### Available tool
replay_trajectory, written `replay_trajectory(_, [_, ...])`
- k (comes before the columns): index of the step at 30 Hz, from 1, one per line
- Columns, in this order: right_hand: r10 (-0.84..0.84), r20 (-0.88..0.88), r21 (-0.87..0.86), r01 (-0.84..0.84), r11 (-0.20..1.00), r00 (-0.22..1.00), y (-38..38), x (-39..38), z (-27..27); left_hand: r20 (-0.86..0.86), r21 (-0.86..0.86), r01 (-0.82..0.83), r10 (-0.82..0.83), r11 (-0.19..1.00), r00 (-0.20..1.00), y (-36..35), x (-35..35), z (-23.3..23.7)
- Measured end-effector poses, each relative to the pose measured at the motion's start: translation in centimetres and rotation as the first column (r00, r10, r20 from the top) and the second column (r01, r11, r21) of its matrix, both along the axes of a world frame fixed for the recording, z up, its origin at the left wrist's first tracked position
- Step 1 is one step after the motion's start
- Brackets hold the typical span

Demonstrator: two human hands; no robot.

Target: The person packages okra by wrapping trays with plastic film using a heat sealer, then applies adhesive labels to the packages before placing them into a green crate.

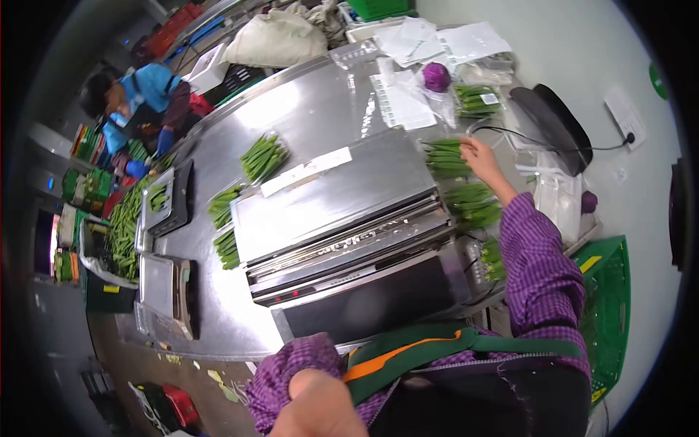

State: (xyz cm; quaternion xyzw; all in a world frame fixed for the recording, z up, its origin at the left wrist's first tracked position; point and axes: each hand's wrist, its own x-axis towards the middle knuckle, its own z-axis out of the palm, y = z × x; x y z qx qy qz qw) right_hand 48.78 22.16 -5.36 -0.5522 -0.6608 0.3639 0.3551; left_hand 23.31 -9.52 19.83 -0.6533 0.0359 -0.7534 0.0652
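Observation:
My right hand [477, 156] reaches to the right end of a wide steel wrapping machine [335, 197]. Its fingers are closed on the right edge of a pack of green pods [445, 158] that look like okra. Just below that lies a second pack of pods [472, 205], and another pack [493, 260] is partly hidden by my sleeve. My left hand [320, 408] is at the bottom edge, close to my body; its fingers are cut off from view. More packs of pods [264, 156] lie left of the machine.
Weighing scales [164, 288] stand at the table's left, beside a heap of loose pods [125, 226]. A co-worker [149, 98] in blue gloves works there. Paper sheets [408, 95] and a purple cabbage [436, 76] lie at the back. A green crate [608, 313] stands right; a black cable [524, 135] crosses there.

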Motion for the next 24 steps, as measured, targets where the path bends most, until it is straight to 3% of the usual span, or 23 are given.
replay_trajectory(3, [-0.012,-0.153,-0.147,-0.011,0.989,0.988,-1.4,-1.6,2.4,0.059,0.029,-0.013,0.011,0.999,0.998,-0.4,-0.4,-0.6])
replay_trajectory(6, [0.045,-0.169,-0.117,-0.066,0.991,0.984,-2.2,-3.9,4.5,0.161,-0.068,-0.023,0.034,0.997,0.986,-2.0,-1.4,-1.2])
replay_trajectory(8, [0.073,-0.185,-0.133,-0.099,0.986,0.980,-3.1,-6.7,6.4,0.011,-0.061,-0.087,0.087,0.994,0.996,-2.4,-3.5,-2.3])
replay_trajectory(10, [0.116,-0.204,-0.142,-0.146,0.979,0.972,-3.3,-10.5,7.9,0.028,-0.114,-0.100,0.104,0.988,0.994,-2.9,-5.5,-2.2])
replay_trajectory(12, [0.191,-0.189,-0.129,-0.218,0.967,0.963,-3.6,-14.3,8.8,-0.118,-0.289,-0.137,0.107,0.947,0.987,-3.5,-9.4,-2.9])
replay_trajectory(13, [0.218,-0.199,-0.146,-0.248,0.958,0.956,-3.5,-16.3,8.9,-0.050,-0.194,-0.190,0.184,0.962,0.982,-1.9,-11.2,-4.0])
replay_trajectory(14, [0.230,-0.186,-0.144,-0.258,0.955,0.955,-3.4,-18.2,9.0,-0.166,-0.529,-0.177,0.103,0.830,0.981,-3.1,-14.3,-3.2])
replay_trajectory(15, [0.265,-0.196,-0.145,-0.295,0.944,0.944,-3.4,-20.2,9.2,-0.493,-0.605,-0.561,0.287,0.565,0.821,-3.3,-17.6,-2.3])
replay_trajectory(16, [0.300,-0.207,-0.146,-0.332,0.932,0.931,-3.4,-22.3,9.4,-0.811,-0.179,-0.983,0.571,-0.037,0.126,-2.7,-18.7,-3.0])
replay_trajectory(17, [0.314,-0.206,-0.160,-0.349,0.923,0.927,-3.3,-24.3,9.5,-0.474,-0.500,-0.793,0.656,0.349,0.587,0.3,-22.5,-5.8])
replay_trajectory(18, [0.322,-0.195,-0.163,-0.355,0.921,0.926,-2.8,-26.2,9.3,-0.166,-0.769,-0.469,0.574,0.434,0.802,2.4,-24.7,-8.3])
replay_trajectory(20, [0.392,-0.224,-0.139,-0.427,0.893,0.892,-2.0,-29.5,8.3,-0.072,-0.979,-0.166,0.566,0.116,0.821,5.9,-29.6,-10.9])
replay_trajectory(22, [0.406,-0.187,-0.170,-0.437,0.884,0.894,-0.9,-32.8,7.9,0.001,-1.000,0.012,0.531,-0.017,0.847,9.7,-34.7,-15.9])
replay_trajectory(24, [0.425,-0.132,-0.205,-0.444,0.872,0.895,0.8,-36.0,6.5,-0.058,-0.987,0.022,0.479,-0.159,0.876,13.3,-38.6,-21.1])
